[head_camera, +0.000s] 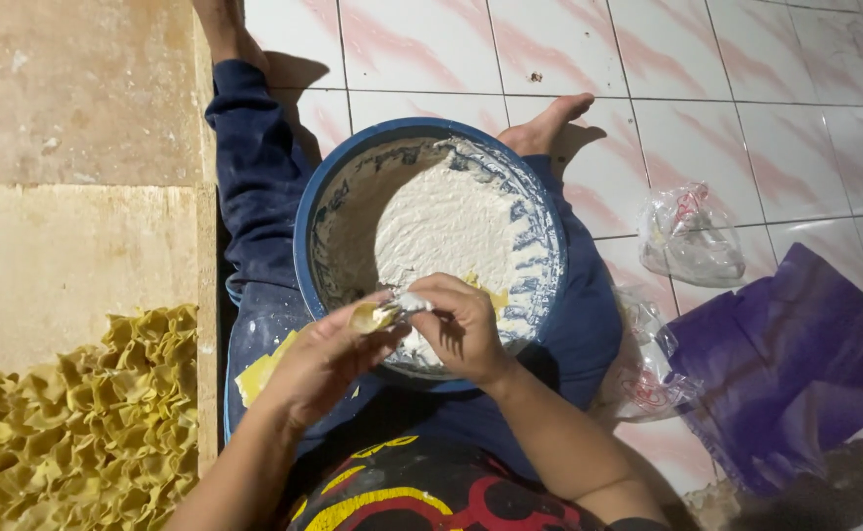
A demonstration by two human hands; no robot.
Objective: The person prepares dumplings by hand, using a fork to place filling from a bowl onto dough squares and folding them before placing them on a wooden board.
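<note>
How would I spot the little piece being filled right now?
Find the big blue bowl of white paste on the person's lap. At its near rim, the left hand pinches a small yellow wrapper. Unlike the folded pile on the board, it is held and alone.

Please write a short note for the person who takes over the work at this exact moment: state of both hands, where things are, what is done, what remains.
Left hand: cradles a small yellow wrapper in its fingers.
Right hand: pinches at the wrapper, a white smear on its fingertips.
Blue bowl sits in the lap, with plenty of white paste left.
Done: a large pile of folded yellow pieces on the board to the left.
Left: this wrapper is not yet folded shut; more flat wrappers lie on the left leg.
</note>
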